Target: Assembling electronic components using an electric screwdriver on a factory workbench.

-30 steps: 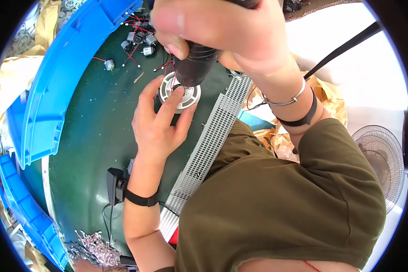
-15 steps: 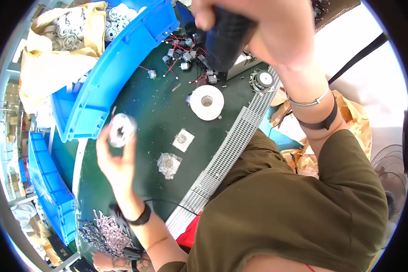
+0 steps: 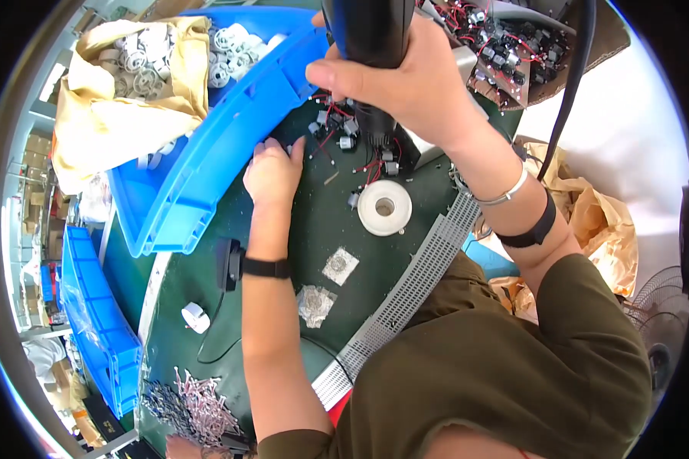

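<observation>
My right hand [image 3: 398, 84] is wrapped around a black cylindrical power tool [image 3: 366, 34], held upright with its lower end over the table. What lies under that end is partly hidden. Further left, my left hand [image 3: 273, 172] reaches beside the blue bin, fingers curled, with a small grey motor [image 3: 289, 149] between thumb and fingertips, mostly hidden. Several motors with red wires [image 3: 347, 142] lie between my hands. A white ring-shaped part [image 3: 195, 317] rests on the table left of my left forearm.
The large blue bin [image 3: 184, 199] holds a bag of white parts [image 3: 142, 65]. A white roll [image 3: 384, 208] and two flat crumpled pieces [image 3: 340, 265] sit on the green table. A perforated metal strip [image 3: 406, 283] edges it. Wired parts fill a carton [image 3: 513, 61]. Another person's hand [image 3: 182, 447] shows below.
My left hand has let go of the white ring-shaped part, now on the table, and moved up and right to the lone motor. The power tool is now upright; the view has shifted slightly.
</observation>
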`<state>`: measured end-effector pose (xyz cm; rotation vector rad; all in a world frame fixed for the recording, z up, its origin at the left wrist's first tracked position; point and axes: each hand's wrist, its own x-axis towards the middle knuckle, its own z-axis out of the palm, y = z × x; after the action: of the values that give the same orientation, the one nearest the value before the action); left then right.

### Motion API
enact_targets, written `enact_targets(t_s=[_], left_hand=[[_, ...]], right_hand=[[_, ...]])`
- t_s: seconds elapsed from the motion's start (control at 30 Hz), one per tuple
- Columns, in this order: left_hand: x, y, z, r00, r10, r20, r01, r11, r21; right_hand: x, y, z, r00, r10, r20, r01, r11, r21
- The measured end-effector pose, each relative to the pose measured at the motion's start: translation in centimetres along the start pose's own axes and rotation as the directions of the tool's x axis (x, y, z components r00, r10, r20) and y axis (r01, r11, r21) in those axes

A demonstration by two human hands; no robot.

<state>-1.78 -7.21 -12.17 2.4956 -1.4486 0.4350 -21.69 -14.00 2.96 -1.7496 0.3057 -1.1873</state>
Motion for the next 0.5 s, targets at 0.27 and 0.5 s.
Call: enact_targets(t_s=[0.27, 0.5], left_hand=[[-5.3, 1.7, -7.0, 0.994, -0.09, 0.057, 0.091, 0.44, -0.894], [-5.7, 2.0, -15.8, 0.92, 0.372, 0.121, -0.14, 0.601, -0.787]], right_hand=[[-6.5, 2.8, -0.4, 0.955, -0.285, 0.08, 0.296, 0.905, -0.306], [-8.0, 5.0, 0.9, 0.918, 0.243, 0.315, -0.33, 0.907, 0.262]])
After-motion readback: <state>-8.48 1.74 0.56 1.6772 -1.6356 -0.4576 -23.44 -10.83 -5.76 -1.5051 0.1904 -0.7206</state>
